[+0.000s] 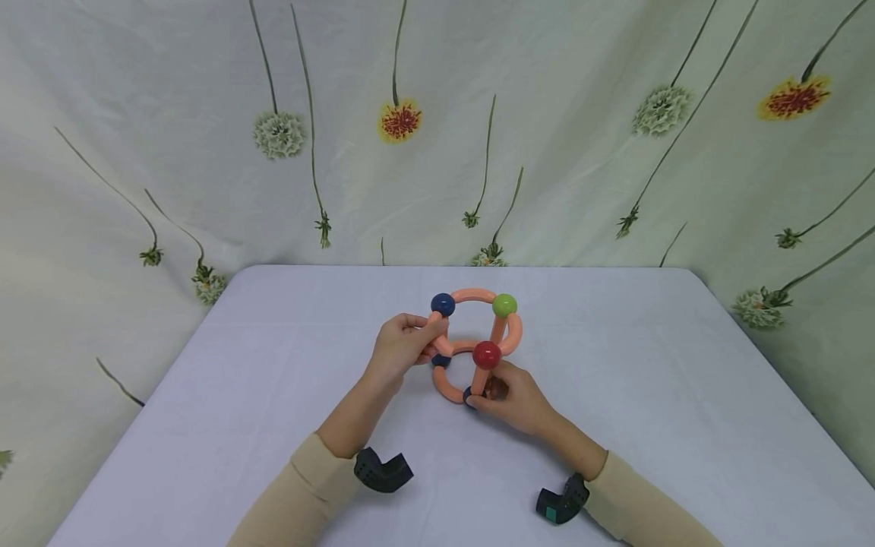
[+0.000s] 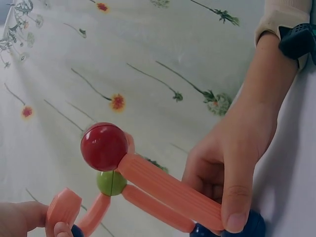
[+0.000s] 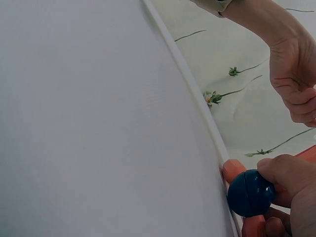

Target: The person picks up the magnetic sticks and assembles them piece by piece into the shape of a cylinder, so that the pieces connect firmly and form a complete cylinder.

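Note:
A frame of orange rods and coloured balls, like a magnetic building set, stands over the table's middle. My left hand (image 1: 402,348) pinches a short orange rod (image 2: 63,210) by the upper blue ball (image 1: 443,305). That rod's near end points toward the red ball (image 1: 487,355), with a gap between them in the left wrist view. With thumb and fingers, my right hand (image 1: 517,400) grips the lower front blue ball (image 3: 251,193) at the foot of an upright rod (image 2: 170,190). A green ball (image 1: 504,305) tops the back right corner. Another blue ball (image 1: 441,360) sits low at left.
A pale cloth covers the table (image 1: 273,425). Behind it hangs a flower-printed curtain (image 1: 574,152). Each wrist wears a black camera device, the left one (image 1: 384,471) and the right one (image 1: 563,501), low above the tabletop.

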`<state>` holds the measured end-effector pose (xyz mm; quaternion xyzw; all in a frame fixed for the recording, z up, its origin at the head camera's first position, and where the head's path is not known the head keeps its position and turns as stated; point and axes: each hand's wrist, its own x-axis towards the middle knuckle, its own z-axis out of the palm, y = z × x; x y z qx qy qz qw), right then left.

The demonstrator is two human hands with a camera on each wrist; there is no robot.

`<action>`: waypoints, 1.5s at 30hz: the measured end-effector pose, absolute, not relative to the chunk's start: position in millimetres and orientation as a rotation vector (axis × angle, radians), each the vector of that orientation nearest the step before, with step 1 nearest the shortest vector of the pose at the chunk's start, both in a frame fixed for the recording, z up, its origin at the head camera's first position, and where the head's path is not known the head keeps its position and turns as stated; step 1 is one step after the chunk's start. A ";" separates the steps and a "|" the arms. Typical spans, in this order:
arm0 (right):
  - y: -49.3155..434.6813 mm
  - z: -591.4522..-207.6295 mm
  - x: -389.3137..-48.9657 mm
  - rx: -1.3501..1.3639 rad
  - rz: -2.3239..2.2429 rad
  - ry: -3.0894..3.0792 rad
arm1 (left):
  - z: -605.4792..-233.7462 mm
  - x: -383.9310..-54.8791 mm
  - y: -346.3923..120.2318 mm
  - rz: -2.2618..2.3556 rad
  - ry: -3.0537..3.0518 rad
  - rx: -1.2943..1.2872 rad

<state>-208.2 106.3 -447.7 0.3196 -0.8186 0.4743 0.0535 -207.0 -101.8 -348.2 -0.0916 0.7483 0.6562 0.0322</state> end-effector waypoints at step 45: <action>94.2 -446.1 -200.2 0.918 1.363 -2.482 | -350.9 -199.4 -78.5 2.266 2.141 -0.308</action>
